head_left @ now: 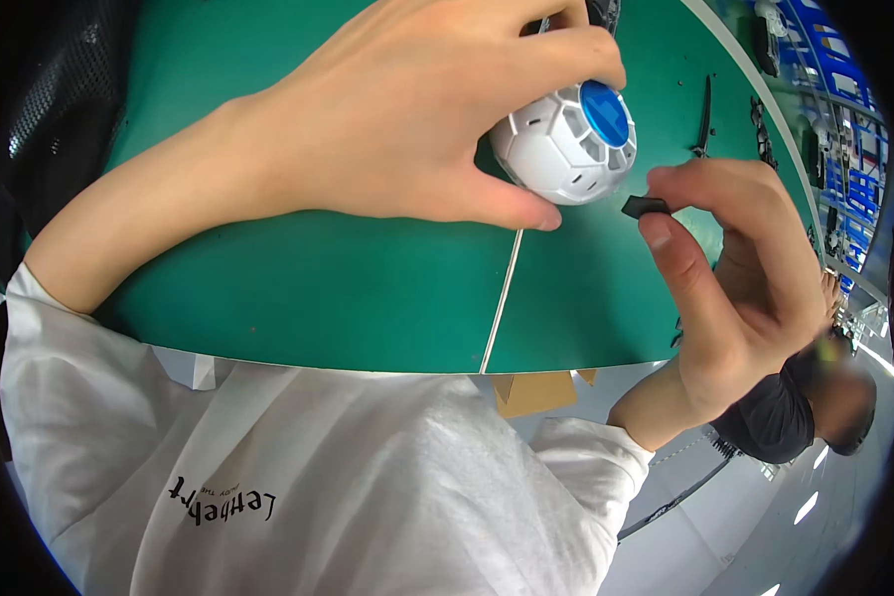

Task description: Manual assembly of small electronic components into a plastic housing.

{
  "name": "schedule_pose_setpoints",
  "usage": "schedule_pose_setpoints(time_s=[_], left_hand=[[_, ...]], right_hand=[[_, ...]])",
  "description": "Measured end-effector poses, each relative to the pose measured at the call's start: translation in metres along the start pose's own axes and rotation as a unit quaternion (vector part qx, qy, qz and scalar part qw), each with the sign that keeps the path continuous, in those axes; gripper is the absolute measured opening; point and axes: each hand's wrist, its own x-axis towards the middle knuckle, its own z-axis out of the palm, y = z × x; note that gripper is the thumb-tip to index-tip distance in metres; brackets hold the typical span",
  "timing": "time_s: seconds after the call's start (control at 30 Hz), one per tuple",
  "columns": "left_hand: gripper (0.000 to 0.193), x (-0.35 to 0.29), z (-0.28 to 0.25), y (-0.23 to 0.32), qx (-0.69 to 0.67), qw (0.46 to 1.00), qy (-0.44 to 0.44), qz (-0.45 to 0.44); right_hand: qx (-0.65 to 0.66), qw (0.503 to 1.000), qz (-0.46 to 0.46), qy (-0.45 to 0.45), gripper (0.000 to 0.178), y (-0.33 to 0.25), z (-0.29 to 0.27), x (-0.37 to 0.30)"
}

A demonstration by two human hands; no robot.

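While the left hand (407, 109) grips the white faceted ball (564, 149) from above, thumb under its lower left side and fingers curled over the top, the ball hangs just over the green worktop (318, 288), near the middle seam and well in from the near edge. Ball has open slots between its white panels and a round blue cap (606, 112) on the upper right face. Left grip: pressed around the ball, firm hold.

Right of the ball, the right hand (735, 288) pinches a small black piece (646, 207) between thumb and forefinger tip, just beside the ball's right side, not touching it as far as I can tell. Right grip: pressed together on the piece.

Step in hand, as I judge it: fitting the black piece to the ball, insertion not yet done. Next move would need the piece lined up with a slot, ball held steady or rotated slightly.

Far right edge of the worktop: thin black parts (705, 114), too small to tell.
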Motion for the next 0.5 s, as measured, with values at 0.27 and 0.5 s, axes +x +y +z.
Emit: schedule_pose_setpoints(time_s=[0.27,0.5], left_hand=[[0.054,-0.002,-0.003,0.003,-0.003,1.000,-0.008,-0.001],[0.052,-0.002,-0.005,0.007,0.020,1.000,-0.015,-0.012]], right_hand=[[-0.070,0.996,-0.031,-0.038,0.027,0.002,0.010,-0.002],[-0.039,0.999,-0.030,0.015,0.024,0.004,0.026,0.003]])
